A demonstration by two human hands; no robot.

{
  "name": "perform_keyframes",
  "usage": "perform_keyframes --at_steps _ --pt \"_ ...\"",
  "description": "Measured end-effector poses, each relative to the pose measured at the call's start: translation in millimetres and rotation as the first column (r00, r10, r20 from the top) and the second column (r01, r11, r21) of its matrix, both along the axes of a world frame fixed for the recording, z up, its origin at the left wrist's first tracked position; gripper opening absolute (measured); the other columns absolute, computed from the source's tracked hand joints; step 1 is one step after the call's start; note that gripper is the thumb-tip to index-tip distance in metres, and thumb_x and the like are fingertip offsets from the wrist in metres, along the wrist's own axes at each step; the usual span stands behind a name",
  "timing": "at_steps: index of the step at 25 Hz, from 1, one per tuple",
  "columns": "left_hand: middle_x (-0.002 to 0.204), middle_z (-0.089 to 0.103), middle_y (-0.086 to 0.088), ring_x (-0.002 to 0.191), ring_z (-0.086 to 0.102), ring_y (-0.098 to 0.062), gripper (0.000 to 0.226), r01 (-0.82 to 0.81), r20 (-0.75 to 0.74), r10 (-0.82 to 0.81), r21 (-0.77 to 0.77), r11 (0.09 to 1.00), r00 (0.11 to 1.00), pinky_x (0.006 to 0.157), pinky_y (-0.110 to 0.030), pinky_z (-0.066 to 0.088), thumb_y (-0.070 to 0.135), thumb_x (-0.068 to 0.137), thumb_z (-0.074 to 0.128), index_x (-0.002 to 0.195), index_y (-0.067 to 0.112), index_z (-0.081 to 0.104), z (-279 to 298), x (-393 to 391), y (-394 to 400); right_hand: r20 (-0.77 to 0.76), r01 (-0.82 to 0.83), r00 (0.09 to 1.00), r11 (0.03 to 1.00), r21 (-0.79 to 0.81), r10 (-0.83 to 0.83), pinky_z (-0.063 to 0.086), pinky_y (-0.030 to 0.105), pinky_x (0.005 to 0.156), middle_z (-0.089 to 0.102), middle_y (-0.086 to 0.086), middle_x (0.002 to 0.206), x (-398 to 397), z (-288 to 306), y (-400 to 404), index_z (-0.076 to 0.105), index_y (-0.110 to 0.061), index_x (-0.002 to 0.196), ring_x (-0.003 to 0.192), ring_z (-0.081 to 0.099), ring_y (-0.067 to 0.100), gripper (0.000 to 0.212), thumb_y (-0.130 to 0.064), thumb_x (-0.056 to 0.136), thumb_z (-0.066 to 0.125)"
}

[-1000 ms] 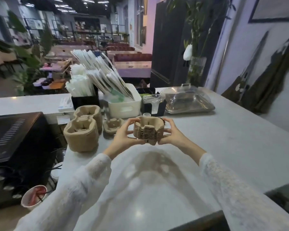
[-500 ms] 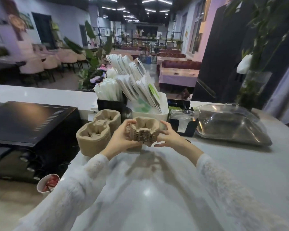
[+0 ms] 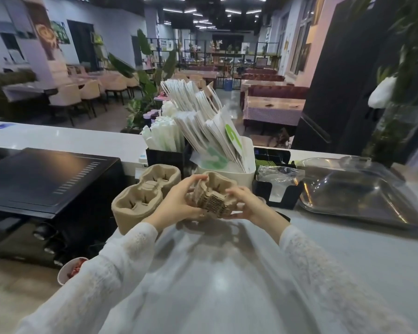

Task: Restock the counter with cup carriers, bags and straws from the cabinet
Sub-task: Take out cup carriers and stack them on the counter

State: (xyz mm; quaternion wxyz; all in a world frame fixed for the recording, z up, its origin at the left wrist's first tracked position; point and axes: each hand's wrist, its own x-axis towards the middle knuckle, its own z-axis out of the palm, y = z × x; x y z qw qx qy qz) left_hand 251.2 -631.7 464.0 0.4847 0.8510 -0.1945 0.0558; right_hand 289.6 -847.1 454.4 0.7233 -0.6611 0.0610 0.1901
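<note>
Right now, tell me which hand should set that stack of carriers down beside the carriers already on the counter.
Left, probably. The left hand grips the held carrier stack on the side nearest the carriers on the counter; the right hand would have to cross over.

Dim interior, cool cast, wide-angle view.
Ceiling strip lights [image 3: 227, 10] glare at far end; soft reflection and hand shadows on tabletop [image 3: 227, 273]; edges bowed; sleeves [image 3: 106, 273] and right margin blurred.

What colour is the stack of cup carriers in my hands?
Light brown, like raw cardboard pulp; the cup carriers show best in the head view.
</note>
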Motion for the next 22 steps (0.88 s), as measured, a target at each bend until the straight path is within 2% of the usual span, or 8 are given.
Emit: perform_keyframes --at_steps 2,4,8,10,13,16,20,22 --pt "0.132 0.054 0.016 0.115 0.057 0.003 0.083 0.004 0.008 -0.004 0.07 0.998 1.0 0.098 -0.024 0.049 0.019 0.066 0.088 0.135 0.034 0.043 1.7 7.4 -0.3 -0.007 -0.028 1.0 0.997 -0.069 0.028 0.06 0.041 0.068 0.065 0.006 0.081 9.0 -1.0 -2.2 0.056 -0.007 0.114 0.068 0.067 0.019 0.033 -0.019 0.084 0.064" --pt "0.138 0.048 0.013 0.119 0.053 -0.002 0.094 -0.018 -0.033 0.024 0.153 0.988 0.999 0.103 -0.03 0.046 0.031 0.064 0.089 0.142 0.029 0.035 1.9 17.2 2.3 -0.024 -0.016 1.0 0.997 -0.08 0.014 0.059 0.039 0.069 0.063 0.004 0.064 15.7 -0.1 -4.8 0.06 -0.008 0.102 0.061 0.065 0.017 0.02 -0.016 0.083 0.058" --pt "0.139 0.047 0.003 0.128 0.046 -0.016 0.112 -0.082 -0.103 0.133 0.401 0.912 0.986 0.107 -0.039 0.041 0.053 0.056 0.083 0.148 0.023 0.026 -5.4 35.4 8.6 -0.057 0.103 0.994 0.99 0.1 -0.097 0.059 0.037 0.065 0.064 0.013 0.083 23.4 2.0 -8.9 0.062 -0.009 0.097 0.074 0.064 0.023 0.016 -0.015 0.083 0.057" --pt "0.141 0.044 -0.005 0.132 0.041 -0.023 0.116 -0.066 -0.104 0.135 0.497 0.865 0.985 0.109 -0.039 0.037 0.051 0.055 0.082 0.15 0.016 0.023 -12.7 42.6 6.4 -0.078 0.15 0.987 0.974 0.172 -0.138 0.059 0.036 0.065 0.065 0.015 0.087 23.5 3.0 -12.2 0.062 -0.008 0.094 0.077 0.063 0.023 0.014 -0.016 0.084 0.057" --pt "0.15 0.033 -0.013 0.138 0.033 -0.027 0.119 0.016 -0.195 0.108 0.542 0.84 0.975 0.113 -0.035 0.033 0.038 0.061 0.088 0.151 0.009 0.015 -25.5 49.1 0.9 -0.074 0.165 0.985 0.972 0.165 -0.154 0.061 0.037 0.067 0.064 0.016 0.095 23.0 2.5 -18.3 0.061 -0.007 0.1 0.086 0.062 0.025 0.019 -0.017 0.084 0.057" --pt "0.156 0.024 -0.015 0.144 0.023 -0.032 0.118 0.024 -0.192 0.14 0.667 0.745 0.971 0.116 -0.044 0.025 0.044 0.066 0.084 0.152 0.011 0.01 -37.5 52.7 -1.5 -0.065 0.158 0.987 0.976 0.151 -0.15 0.061 0.037 0.066 0.063 0.017 0.1 21.0 0.9 -22.4 0.06 -0.008 0.106 0.093 0.061 0.027 0.023 -0.018 0.086 0.057" --pt "0.151 0.029 -0.013 0.137 0.03 -0.034 0.101 -0.049 -0.091 0.182 0.761 0.646 0.979 0.111 -0.047 0.028 0.063 0.073 0.07 0.148 0.012 0.024 -44.9 50.7 -5.4 -0.085 0.199 0.979 0.967 0.159 -0.187 0.061 0.038 0.064 0.061 0.018 0.098 20.0 -2.4 -26.0 0.061 -0.008 0.107 0.089 0.061 0.027 0.025 -0.019 0.085 0.057" --pt "0.137 0.041 -0.012 0.125 0.039 -0.032 0.086 -0.074 -0.075 0.179 0.708 0.702 0.981 0.105 -0.043 0.037 0.067 0.074 0.065 0.135 0.011 0.043 -43.1 50.1 -6.9 -0.086 0.22 0.974 0.96 0.171 -0.208 0.06 0.039 0.068 0.06 0.016 0.095 22.6 -6.3 -26.9 0.061 -0.009 0.096 0.088 0.06 0.026 0.017 -0.017 0.082 0.058"
